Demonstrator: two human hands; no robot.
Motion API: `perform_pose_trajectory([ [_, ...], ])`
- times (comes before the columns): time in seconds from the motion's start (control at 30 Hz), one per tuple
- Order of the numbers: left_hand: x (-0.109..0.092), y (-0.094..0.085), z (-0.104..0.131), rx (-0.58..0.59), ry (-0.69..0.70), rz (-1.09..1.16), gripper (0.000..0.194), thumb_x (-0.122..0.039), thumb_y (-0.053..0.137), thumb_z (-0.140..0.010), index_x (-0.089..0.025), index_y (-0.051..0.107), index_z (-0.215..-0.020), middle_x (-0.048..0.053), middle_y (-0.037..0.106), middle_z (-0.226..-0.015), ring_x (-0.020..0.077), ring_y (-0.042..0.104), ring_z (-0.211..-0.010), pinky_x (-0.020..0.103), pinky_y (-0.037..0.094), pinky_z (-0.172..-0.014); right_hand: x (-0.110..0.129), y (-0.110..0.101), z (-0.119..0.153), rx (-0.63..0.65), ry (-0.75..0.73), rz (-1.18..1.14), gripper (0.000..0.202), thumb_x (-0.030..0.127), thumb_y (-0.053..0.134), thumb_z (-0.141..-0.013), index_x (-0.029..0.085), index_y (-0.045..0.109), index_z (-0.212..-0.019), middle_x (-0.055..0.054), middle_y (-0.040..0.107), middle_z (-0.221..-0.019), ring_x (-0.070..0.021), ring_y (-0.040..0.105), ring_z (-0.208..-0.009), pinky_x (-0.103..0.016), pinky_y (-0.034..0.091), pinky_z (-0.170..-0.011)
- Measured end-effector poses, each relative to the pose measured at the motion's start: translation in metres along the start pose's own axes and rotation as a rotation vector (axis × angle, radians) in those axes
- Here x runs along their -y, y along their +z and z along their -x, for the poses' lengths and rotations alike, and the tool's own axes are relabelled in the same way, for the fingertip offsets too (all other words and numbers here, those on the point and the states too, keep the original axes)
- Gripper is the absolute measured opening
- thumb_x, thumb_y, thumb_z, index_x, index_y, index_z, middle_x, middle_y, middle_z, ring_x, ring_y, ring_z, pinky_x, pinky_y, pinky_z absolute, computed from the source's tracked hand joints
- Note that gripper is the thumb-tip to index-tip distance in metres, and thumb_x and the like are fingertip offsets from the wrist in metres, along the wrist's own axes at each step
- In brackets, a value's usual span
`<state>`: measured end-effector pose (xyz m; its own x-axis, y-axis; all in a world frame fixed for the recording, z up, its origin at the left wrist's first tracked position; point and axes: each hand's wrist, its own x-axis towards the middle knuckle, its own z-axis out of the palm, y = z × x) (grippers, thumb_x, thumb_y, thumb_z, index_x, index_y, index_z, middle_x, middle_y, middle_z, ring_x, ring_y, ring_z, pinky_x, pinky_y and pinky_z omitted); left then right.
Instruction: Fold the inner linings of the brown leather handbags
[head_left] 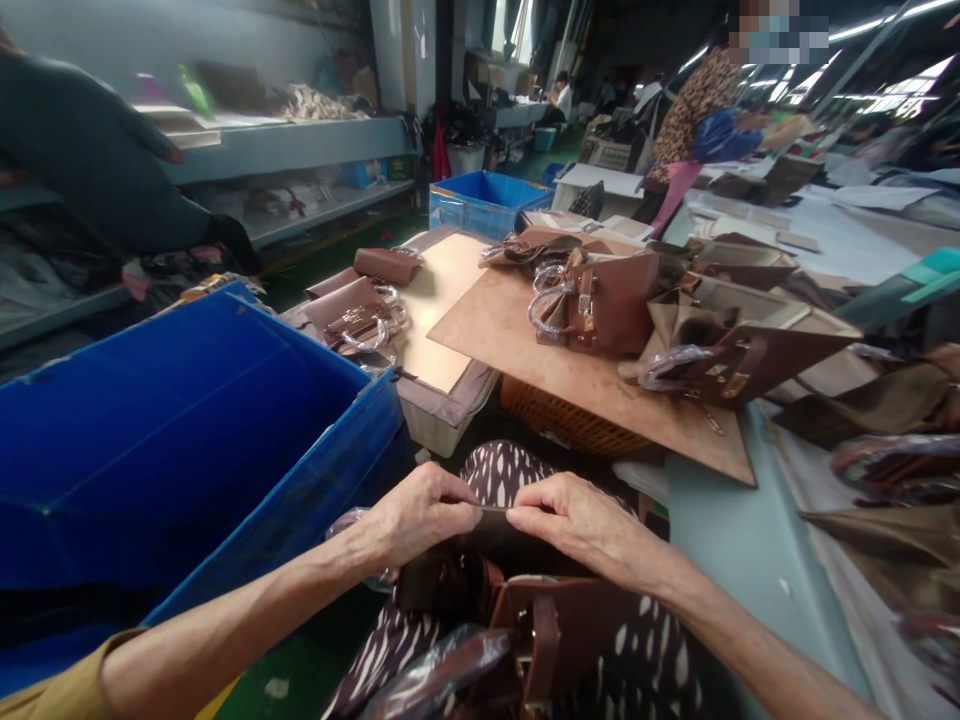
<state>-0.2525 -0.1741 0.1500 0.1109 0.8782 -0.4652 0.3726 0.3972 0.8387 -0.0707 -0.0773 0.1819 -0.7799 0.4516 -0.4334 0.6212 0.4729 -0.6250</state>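
A brown handbag (577, 610) rests on my lap, over dark trousers with a white pattern (502, 465). My left hand (424, 510) pinches the bag's far top edge between thumb and fingers. Close beside it, my right hand (566, 515) pinches the same edge, with a short stretch of rim showing between the thumbs. Clear plastic wrap (450, 670) covers a handle on the near side. A strap with metal hardware (544, 640) hangs at the bag's front. The bag's inside is dark and mostly hidden.
A large blue bin (187, 430) stands at my left. Ahead, several brown handbags (619, 300) sit on a brown board (487, 320) over an orange crate (570, 415). More bags (349, 310) lie on a low stand. Co-workers are at the left (82, 150) and far right (694, 110).
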Motion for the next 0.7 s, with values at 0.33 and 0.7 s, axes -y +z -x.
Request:
perform_pose_trajectory([
  [0.33,-0.007,0.004,0.001,-0.023,0.089,-0.024,0.029,-0.031,0.045,-0.077,-0.011,0.061,-0.065,-0.005,0.034,-0.055,0.0075,0.028,-0.053,0.02,0.021,-0.045,0.009,0.009,-0.011,-0.011,-0.196,0.037,0.032,0.028,0.041,-0.086,0.017,0.053,-0.059,0.006,0.041,-0.054,-0.008,0.038,-0.054,-0.022,0.024,-0.053],
  [0.7,0.002,-0.047,0.026,0.131,0.079,0.131,0.027,-0.027,0.058,-0.069,-0.014,0.062,-0.092,-0.002,0.056,-0.075,0.0111,0.044,-0.067,0.019,0.033,-0.058,0.01,0.011,-0.016,-0.034,-0.081,0.045,0.033,0.032,0.042,-0.084,0.017,0.048,-0.055,0.004,0.042,-0.053,-0.0091,0.038,-0.052,-0.022,0.022,-0.051],
])
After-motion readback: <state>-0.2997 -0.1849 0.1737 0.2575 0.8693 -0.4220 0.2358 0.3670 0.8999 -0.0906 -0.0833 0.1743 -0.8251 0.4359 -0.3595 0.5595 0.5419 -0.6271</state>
